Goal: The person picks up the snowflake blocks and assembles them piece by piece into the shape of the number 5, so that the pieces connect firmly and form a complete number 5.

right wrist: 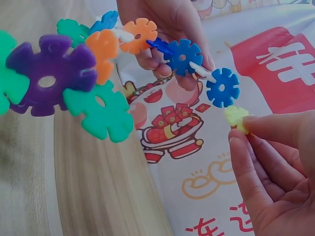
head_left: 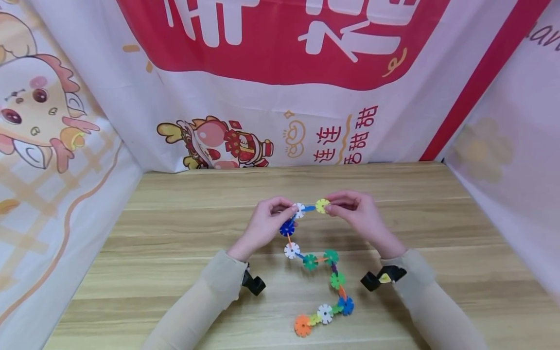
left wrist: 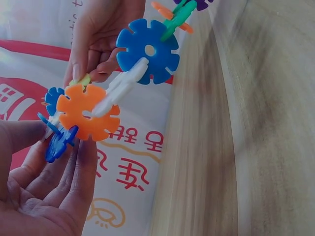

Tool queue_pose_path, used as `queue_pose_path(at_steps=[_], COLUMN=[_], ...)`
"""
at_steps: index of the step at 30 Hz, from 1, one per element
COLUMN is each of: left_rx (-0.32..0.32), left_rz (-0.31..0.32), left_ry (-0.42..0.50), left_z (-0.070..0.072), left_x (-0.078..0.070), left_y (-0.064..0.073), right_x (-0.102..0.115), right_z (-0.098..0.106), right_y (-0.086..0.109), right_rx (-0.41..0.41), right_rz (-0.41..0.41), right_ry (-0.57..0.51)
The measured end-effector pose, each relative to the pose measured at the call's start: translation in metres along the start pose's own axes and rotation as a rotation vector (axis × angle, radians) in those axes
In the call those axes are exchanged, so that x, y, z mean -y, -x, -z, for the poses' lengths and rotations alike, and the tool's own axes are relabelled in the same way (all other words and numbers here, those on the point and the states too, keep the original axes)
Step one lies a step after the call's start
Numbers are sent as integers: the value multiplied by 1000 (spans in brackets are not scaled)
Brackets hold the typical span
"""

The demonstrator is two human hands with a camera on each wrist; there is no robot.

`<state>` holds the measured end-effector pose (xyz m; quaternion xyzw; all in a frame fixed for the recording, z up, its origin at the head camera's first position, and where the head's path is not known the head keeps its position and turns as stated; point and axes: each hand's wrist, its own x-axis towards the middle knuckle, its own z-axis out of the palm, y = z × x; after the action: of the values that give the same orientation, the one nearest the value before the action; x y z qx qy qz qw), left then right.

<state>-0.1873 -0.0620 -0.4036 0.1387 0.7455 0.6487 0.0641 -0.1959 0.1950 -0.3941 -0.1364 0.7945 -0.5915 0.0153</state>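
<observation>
A chain of notched plastic snowflake discs hangs between two hands and curves toward the front of the table. With thumb and finger, my left hand pinches the chain near a white disc, just above a dark blue disc. My right hand pinches a yellow disc at the chain's end, joined to a blue disc. Farther along are a green disc, a purple disc and, at the near end, an orange disc.
The wooden table lies beneath the chain. A printed cloth in white and red stands behind it, with more cloth at both sides. Each wrist wears a small black camera, such as the left wrist camera.
</observation>
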Motion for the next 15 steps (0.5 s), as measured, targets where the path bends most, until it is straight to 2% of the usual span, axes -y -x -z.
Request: queue_pose_path(at_steps=[8,15], left_rx=[9,8], left_rz=[6,14], left_ry=[6,16], left_z=[1,2], left_x=[0,1], left_y=[1,2], right_x=[3,1], right_z=[-3,-6], right_y=[0,0], right_rx=[-2,-12], right_rz=[-6,-44], right_ry=[-31,-62])
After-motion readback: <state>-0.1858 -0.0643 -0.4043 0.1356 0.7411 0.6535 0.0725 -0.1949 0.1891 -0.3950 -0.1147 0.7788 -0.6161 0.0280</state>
